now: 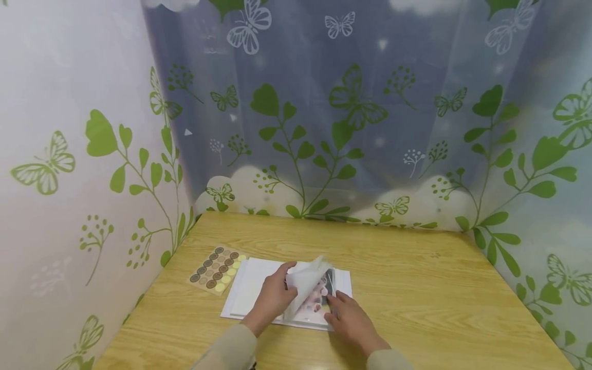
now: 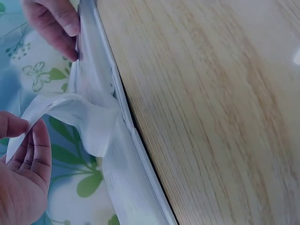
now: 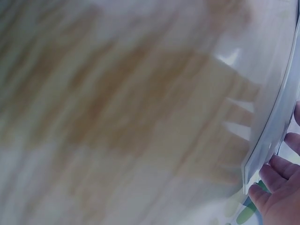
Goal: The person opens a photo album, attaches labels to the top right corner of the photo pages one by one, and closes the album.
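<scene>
We see the wooden counter [image 1: 416, 288] first, boxed in on three sides by a curtain [image 1: 324, 128] printed with green leaves and butterflies; there's broad bare wood to the right and behind, while the work sits near the front-left edge. On it lies a white album [image 1: 252, 285], flat, its near edge running close to the counter's front. A translucent film sheet [image 1: 305, 282] curls up off the right-hand page, and beneath it we catch part of a photo [image 1: 319, 300], too small to make out. Our left hand [image 1: 273, 298] holds that film: in the left wrist view thumb and fingers [image 2: 40, 145] are curled and pinching its lifted edge, with the film arching down to the page. Our right hand [image 1: 351, 321] rests on the album's right page, fingers fairly straight and pressing down beside the photo; in the right wrist view the fingertips [image 3: 274, 173] touch the page edge, though that picture is badly blurred. Just left of the album, touching or nearly so, lies a sticker sheet [image 1: 217, 270] of round brown and yellow dots. We can read no writing on anything.
</scene>
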Motion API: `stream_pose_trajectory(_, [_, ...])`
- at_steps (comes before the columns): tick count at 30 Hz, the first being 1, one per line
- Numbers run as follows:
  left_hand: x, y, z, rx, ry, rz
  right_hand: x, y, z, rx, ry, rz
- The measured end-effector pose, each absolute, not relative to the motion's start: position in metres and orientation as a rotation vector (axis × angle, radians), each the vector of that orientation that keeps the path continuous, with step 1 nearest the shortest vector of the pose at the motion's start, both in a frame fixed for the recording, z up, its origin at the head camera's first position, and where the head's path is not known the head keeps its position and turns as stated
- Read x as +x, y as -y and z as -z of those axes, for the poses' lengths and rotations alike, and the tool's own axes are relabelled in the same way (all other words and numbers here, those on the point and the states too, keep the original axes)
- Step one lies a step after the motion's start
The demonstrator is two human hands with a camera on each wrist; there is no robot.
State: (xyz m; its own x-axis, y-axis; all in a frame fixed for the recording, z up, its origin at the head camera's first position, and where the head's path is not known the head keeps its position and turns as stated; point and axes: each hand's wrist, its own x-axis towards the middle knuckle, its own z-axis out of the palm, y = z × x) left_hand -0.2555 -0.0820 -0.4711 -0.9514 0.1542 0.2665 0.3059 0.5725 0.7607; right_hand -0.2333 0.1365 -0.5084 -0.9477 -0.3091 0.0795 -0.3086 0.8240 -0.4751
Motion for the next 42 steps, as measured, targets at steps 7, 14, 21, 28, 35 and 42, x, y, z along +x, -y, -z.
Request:
stream_pose_trajectory(7, [-0.254,0.093,0.468,-0.321,2.600,1.361,-0.232,-0.137,0.507,-0.511,-2.984,0.802])
stream_pose_trajectory(14, [-0.252,0.108,0.467,-0.220,2.570,1.477,-0.233,-0.136,0.506,-0.488,-2.965,0.798])
stream_pose_trajectory(21, [-0.247,0.128,0.471,-0.090,2.560,1.558,-0.233,-0.137,0.507,-0.503,-2.953,0.823])
stream_pose_trajectory(28, [-0.245,0.146,0.479,0.076,2.489,1.745,-0.234,-0.138,0.507,-0.531,-2.957,0.794])
stream_pose_trajectory(35, [-0.243,0.161,0.483,0.242,2.545,1.688,-0.234,-0.138,0.505,-0.522,-2.962,0.776])
stream_pose_trajectory(42, [-0.242,0.171,0.492,0.226,2.741,1.380,-0.234,-0.140,0.506,-0.499,-2.974,0.720])
